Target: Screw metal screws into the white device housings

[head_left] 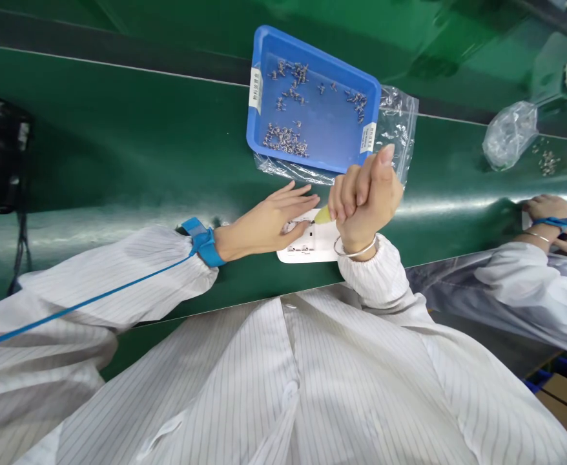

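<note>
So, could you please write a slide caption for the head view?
Left hand at a white panel, right hand gripping a yellow tool over it, blue tray beyond.

One head-worn view looks forward and steeply down over the coat [361, 374] onto the bench [133, 148], left hand [274, 219] and right hand [371, 197] near its middle

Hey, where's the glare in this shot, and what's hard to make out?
In the head view, glare streaks the green bench right of the right hand, the clear bag by the blue tray throws sharp highlights, and fine details on the white casing are too small to tell.
</note>
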The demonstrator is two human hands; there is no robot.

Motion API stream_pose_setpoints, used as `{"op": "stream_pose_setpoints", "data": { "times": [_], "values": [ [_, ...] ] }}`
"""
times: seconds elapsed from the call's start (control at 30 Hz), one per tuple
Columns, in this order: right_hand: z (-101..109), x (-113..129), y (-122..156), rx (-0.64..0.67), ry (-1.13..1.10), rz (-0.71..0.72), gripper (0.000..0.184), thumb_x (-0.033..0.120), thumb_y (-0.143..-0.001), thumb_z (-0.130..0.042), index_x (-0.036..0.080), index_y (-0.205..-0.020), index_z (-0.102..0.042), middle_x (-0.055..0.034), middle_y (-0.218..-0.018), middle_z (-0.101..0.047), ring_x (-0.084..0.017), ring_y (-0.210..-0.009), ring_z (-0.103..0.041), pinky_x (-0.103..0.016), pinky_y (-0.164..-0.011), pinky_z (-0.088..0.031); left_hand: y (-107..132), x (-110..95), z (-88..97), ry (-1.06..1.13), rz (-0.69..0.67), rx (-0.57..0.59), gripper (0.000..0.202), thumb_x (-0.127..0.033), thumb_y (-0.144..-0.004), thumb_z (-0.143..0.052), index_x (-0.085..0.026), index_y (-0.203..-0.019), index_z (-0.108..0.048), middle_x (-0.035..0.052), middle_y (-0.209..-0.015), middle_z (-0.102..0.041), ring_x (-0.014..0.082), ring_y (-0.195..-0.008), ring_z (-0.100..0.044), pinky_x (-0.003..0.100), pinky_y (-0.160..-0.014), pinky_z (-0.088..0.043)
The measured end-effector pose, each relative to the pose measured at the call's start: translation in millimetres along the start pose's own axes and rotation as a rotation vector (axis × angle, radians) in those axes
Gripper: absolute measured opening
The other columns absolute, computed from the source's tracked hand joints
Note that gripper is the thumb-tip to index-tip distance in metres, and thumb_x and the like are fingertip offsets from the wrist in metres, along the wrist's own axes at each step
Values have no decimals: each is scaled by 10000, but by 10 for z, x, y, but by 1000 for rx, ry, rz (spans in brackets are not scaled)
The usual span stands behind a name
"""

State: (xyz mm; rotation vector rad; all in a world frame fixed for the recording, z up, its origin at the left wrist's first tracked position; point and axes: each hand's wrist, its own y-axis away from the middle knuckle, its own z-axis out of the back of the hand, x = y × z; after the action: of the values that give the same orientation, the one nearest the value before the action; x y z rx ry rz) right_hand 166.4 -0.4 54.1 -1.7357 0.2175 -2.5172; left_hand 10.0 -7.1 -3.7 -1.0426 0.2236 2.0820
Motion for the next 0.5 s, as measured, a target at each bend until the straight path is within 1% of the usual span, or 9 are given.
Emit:
{"op": "stream_pose_setpoints", "data": {
  "times": [0.1,0.2,0.23,0.33,0.43,0.5],
  "values": [
    [-40,20,-34,-40,-31,58,544,618,-969,-11,273,-603,-220,53,-451,-231,-117,-403,-318,-309,-465,-350,8,8,-3,12,-7,-3,470,-318,-979,-432,-122,-1403,-483,102,-1448,-496,252,-1432,-346,480,-1242,-219],
    [-93,70,-50,-139,-91,64,503,604,-988,-116,275,-609,-157,70,-436,-174,-110,-354,-245,-306,-401,-302,9,11,8,31,-2,1,466,-309,-977,-430,-134,-1405,-483,93,-1449,-497,253,-1436,-337,482,-1245,-209],
    [-111,82,-48,-154,-106,56,501,600,-990,-129,276,-610,-156,71,-437,-171,-108,-350,-242,-305,-396,-300,9,10,11,38,-1,2,461,-304,-975,-428,-141,-1402,-487,88,-1443,-505,253,-1434,-340,486,-1244,-210],
    [-165,102,-24,-148,-129,65,512,601,-990,-110,271,-607,-190,66,-456,-193,-102,-364,-279,-294,-411,-320,6,11,15,64,-6,-3,437,-292,-973,-423,-165,-1383,-512,62,-1421,-534,253,-1428,-354,497,-1242,-214],
    [-201,112,14,-155,-182,144,514,581,-997,-213,260,-596,-220,66,-464,-204,-92,-370,-296,-277,-400,-303,3,10,13,83,-9,-9,419,-279,-970,-433,-181,-1366,-529,41,-1413,-543,255,-1429,-350,504,-1244,-211],
    [-199,108,50,-131,-169,155,517,558,-1005,-220,253,-589,-244,65,-469,-225,-85,-386,-319,-263,-416,-326,0,0,19,92,-9,-17,404,-266,-967,-440,-195,-1352,-542,29,-1399,-559,257,-1431,-347,511,-1243,-212]
  ]
}}
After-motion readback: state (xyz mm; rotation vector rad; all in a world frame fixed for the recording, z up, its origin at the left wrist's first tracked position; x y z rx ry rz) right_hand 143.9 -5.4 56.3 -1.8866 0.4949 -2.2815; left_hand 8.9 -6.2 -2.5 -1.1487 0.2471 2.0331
